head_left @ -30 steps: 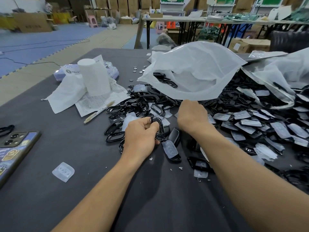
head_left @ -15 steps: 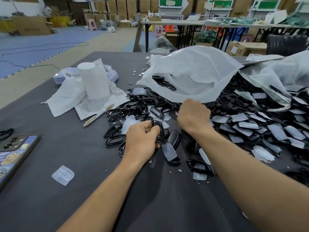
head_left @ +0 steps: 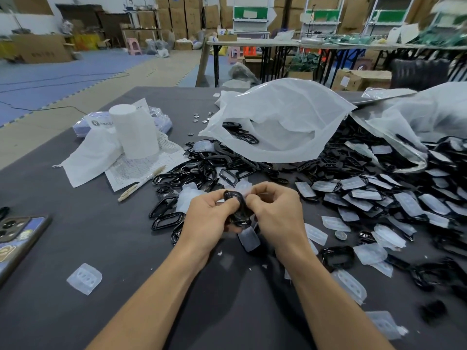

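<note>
My left hand (head_left: pixel 211 218) and my right hand (head_left: pixel 276 212) meet over the middle of the dark table (head_left: pixel 121 248). Together they grip one glossy black plastic frame (head_left: pixel 238 208), with the thumbs pressing on its upper edge. A translucent silicone pad (head_left: pixel 243 188) shows just above my right fingers; whether they hold it I cannot tell. Black frames (head_left: pixel 177 178) lie heaped beyond the hands. To the right spreads a pile of frames fitted with translucent pads (head_left: pixel 379 198).
A large white bag (head_left: pixel 283 122) lies open behind the heap, another white bag (head_left: pixel 429 109) at far right. A white paper roll (head_left: pixel 134 132), printed sheets and a pen (head_left: pixel 141 183) sit at left. A phone (head_left: pixel 15 236) lies at the left edge; a loose pad (head_left: pixel 84 278) nearby.
My right hand came back from the pile to join the left hand. Both now grip the black frame, lifted slightly off the table.
</note>
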A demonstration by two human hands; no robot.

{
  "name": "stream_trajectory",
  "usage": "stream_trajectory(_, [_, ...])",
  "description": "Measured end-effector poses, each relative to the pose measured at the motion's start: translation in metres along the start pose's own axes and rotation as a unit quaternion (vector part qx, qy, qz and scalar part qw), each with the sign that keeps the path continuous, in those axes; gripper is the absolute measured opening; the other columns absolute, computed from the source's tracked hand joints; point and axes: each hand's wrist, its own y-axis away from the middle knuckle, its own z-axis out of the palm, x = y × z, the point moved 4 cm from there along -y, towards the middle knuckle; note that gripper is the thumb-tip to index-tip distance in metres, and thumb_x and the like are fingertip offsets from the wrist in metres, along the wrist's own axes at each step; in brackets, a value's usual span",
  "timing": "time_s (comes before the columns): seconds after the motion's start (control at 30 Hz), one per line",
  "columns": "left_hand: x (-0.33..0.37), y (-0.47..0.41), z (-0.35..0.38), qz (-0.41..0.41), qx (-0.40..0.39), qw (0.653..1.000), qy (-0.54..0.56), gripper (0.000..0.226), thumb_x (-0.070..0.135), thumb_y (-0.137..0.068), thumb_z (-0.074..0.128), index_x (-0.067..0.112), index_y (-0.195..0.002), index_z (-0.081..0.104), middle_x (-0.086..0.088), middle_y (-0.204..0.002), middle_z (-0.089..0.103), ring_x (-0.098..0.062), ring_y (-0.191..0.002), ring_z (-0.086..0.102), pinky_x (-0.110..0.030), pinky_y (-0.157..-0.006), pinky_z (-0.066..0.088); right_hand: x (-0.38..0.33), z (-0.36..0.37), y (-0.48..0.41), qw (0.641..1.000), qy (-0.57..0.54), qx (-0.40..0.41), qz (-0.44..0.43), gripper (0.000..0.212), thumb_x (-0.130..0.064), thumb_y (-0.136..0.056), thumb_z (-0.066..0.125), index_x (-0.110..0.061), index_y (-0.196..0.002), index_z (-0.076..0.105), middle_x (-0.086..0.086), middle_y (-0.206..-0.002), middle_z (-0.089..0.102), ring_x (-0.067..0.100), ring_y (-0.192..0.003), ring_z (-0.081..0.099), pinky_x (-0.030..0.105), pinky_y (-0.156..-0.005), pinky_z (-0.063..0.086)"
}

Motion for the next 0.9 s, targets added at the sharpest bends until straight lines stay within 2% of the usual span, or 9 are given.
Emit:
stream_trajectory(0.13, [0.000,-0.001,0.001,0.027,0.010,0.999,-0.035,0.021,0.015,-0.096,0.066,0.026,-0.087,0.082,-0.005,-0.078,0.079,-0.015,-0.063,0.071,-0.026,-0.054,0.056,-0.002,-0.005,0.000,0.997,-0.060,0.027,0.031,0.022,-0.003,-0.085,0.075,-0.018,-0.068,0.076,0.002,-0.065,0.074,0.010,-0.054,0.062,0.025,-0.051,0.054])
stream_trajectory(0.23, [0.000,0.000,0.002,0.039,0.045,0.998,-0.030,0.021,0.014,-0.095,0.066,0.024,-0.084,0.081,-0.007,-0.078,0.079,-0.017,-0.066,0.074,-0.025,-0.055,0.057,-0.001,-0.003,0.002,0.988,-0.131,0.044,0.066,0.021,0.000,-0.088,0.073,-0.014,-0.072,0.075,0.002,-0.057,0.067,0.009,-0.046,0.055,0.020,-0.046,0.046])
stream_trajectory(0.37, [-0.001,-0.004,-0.012,0.025,0.119,0.993,0.006,0.029,0.006,-0.095,0.066,0.020,-0.074,0.080,-0.005,-0.071,0.077,-0.016,-0.054,0.067,-0.028,-0.052,0.053,0.002,-0.007,0.000,0.952,-0.272,0.048,0.134,0.024,0.003,-0.095,0.066,-0.011,-0.076,0.066,-0.002,-0.050,0.050,0.007,-0.037,0.038,0.017,-0.037,0.032])
stream_trajectory(0.43, [-0.001,-0.006,-0.018,0.017,0.132,0.991,0.008,0.028,0.006,-0.094,0.067,0.017,-0.072,0.079,-0.006,-0.072,0.077,-0.016,-0.053,0.067,-0.033,-0.057,0.053,0.003,-0.008,0.000,0.941,-0.298,0.030,0.156,0.024,0.002,-0.095,0.065,-0.012,-0.075,0.067,0.002,-0.053,0.055,0.010,-0.042,0.043,0.018,-0.042,0.035])
stream_trajectory(0.53, [-0.001,-0.005,-0.014,0.018,0.111,0.994,0.012,0.032,0.002,-0.094,0.066,0.015,-0.068,0.078,-0.005,-0.070,0.076,-0.013,-0.053,0.068,-0.024,-0.048,0.054,0.004,-0.007,0.000,0.936,-0.305,0.002,0.176,0.018,-0.001,-0.096,0.062,-0.011,-0.081,0.066,0.009,-0.062,0.068,0.015,-0.047,0.051,0.023,-0.050,0.040])
stream_trajectory(0.63, [-0.002,-0.002,-0.008,0.013,0.092,0.996,0.014,0.028,-0.001,-0.093,0.066,0.011,-0.071,0.077,-0.007,-0.069,0.076,-0.014,-0.053,0.068,-0.021,-0.045,0.052,0.003,-0.005,-0.001,0.923,-0.338,-0.016,0.185,0.012,-0.002,-0.096,0.059,-0.008,-0.086,0.062,0.015,-0.073,0.073,0.019,-0.051,0.056,0.022,-0.047,0.041])
stream_trajectory(0.77, [-0.004,-0.005,-0.008,0.002,0.081,0.997,0.000,0.023,0.000,-0.093,0.065,0.008,-0.075,0.077,-0.013,-0.073,0.076,-0.019,-0.059,0.069,-0.024,-0.046,0.054,0.004,-0.003,-0.001,0.908,-0.363,-0.033,0.204,0.029,-0.028,-0.101,0.062,-0.012,-0.076,0.063,0.016,-0.076,0.073,0.023,-0.058,0.060,0.026,-0.055,0.046])
stream_trajectory(0.83, [-0.006,-0.005,-0.006,0.003,0.070,0.997,-0.014,0.025,0.001,-0.093,0.065,0.010,-0.074,0.078,-0.015,-0.072,0.075,-0.022,-0.061,0.069,-0.027,-0.049,0.057,0.005,-0.003,-0.001,0.924,-0.331,-0.026,0.190,0.025,-0.020,-0.098,0.066,-0.014,-0.074,0.067,0.009,-0.072,0.068,0.020,-0.061,0.058,0.026,-0.058,0.049])
stream_trajectory(0.9, [-0.007,-0.006,-0.006,0.010,0.067,0.997,-0.033,0.029,0.003,-0.094,0.066,0.020,-0.074,0.080,-0.010,-0.068,0.074,-0.019,-0.057,0.068,-0.031,-0.052,0.060,0.003,-0.001,0.000,0.937,-0.313,-0.038,0.154,0.015,0.003,-0.092,0.066,-0.010,-0.087,0.068,0.008,-0.071,0.061,0.017,-0.060,0.051,0.023,-0.060,0.051])
